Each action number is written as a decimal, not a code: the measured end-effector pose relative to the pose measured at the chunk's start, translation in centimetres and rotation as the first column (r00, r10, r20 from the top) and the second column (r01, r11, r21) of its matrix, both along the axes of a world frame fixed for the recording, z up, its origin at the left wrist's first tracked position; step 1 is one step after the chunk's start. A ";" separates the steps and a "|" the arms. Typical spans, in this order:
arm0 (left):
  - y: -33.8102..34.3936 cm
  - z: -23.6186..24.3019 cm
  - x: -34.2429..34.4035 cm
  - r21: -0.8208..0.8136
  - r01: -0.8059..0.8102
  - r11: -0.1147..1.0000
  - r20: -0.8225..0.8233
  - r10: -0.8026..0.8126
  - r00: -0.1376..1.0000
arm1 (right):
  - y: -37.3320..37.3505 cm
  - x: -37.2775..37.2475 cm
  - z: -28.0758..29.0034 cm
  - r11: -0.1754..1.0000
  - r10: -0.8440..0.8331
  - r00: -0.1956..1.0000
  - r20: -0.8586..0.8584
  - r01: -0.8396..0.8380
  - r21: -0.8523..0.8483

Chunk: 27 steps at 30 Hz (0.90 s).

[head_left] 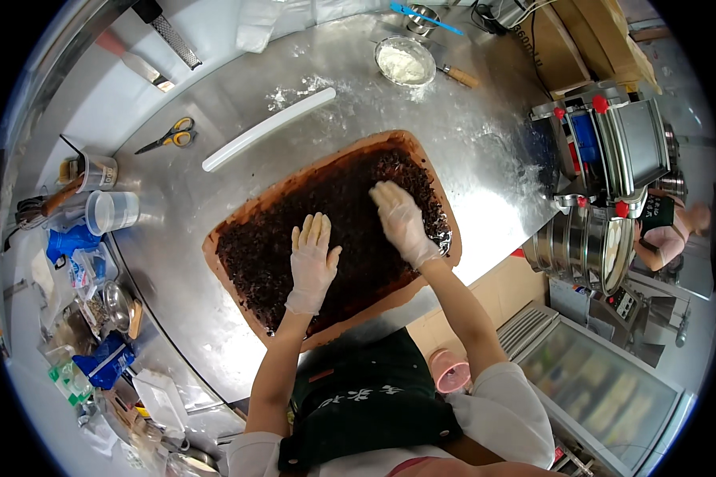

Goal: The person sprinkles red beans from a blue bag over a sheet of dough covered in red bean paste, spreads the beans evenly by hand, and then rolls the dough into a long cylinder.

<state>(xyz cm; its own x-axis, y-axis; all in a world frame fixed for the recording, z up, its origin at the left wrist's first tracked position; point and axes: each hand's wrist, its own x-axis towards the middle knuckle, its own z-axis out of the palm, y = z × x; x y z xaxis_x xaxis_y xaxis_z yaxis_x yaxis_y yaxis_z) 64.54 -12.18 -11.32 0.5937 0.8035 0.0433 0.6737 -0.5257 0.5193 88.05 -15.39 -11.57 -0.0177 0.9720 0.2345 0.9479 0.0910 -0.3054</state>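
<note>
From my remote seat, the L hand [310,266] & R hand [406,222], both in clear gloves, are open, gripping nothing, palms down on or just over the dark crumbly topping [356,238], which lies on a brown sheet [378,304] mid steel table [167,262]. I'd judge spreading well along: most is covered, w/ brown rim bare & L/R ends lumpier than the centre. White writing's on the near apron [358,389], dark print on the far R carton [539,71]; no brand I'd call.
</note>
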 end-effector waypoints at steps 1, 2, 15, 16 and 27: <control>-0.2 0.1 0.0 0.000 -0.003 1.000 0.004 0.003 1.000 | -0.5 -0.5 -0.3 0.996 0.087 0.996 0.011 -0.086 -0.015; -0.4 0.2 0.0 -0.001 -0.006 1.000 0.008 0.006 1.000 | -0.9 -0.6 -0.5 0.987 0.158 0.987 0.005 -0.158 -0.028; -2.3 1.4 -3.5 -0.021 -0.188 0.982 0.033 0.189 0.982 | -4.3 2.3 0.7 0.976 -0.217 0.976 -0.023 0.216 -0.042; -2.3 1.4 -3.6 -0.028 -0.205 0.978 0.045 0.206 0.977 | -4.5 1.6 0.7 0.989 -0.146 0.989 -0.040 0.145 -0.022; -3.6 2.4 -5.5 -0.030 -0.340 0.940 0.115 0.341 0.933 | -3.8 0.0 0.8 0.983 -0.172 0.985 0.015 0.173 -0.055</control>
<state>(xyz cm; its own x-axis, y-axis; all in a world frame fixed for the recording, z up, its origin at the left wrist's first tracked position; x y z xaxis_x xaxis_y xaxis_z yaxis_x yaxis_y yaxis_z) 59.07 -15.81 -8.92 0.2753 0.9574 0.0871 0.7456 -0.2698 0.6093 88.09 -19.22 -10.79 0.1490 0.9722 0.1805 0.9509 -0.0908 -0.2957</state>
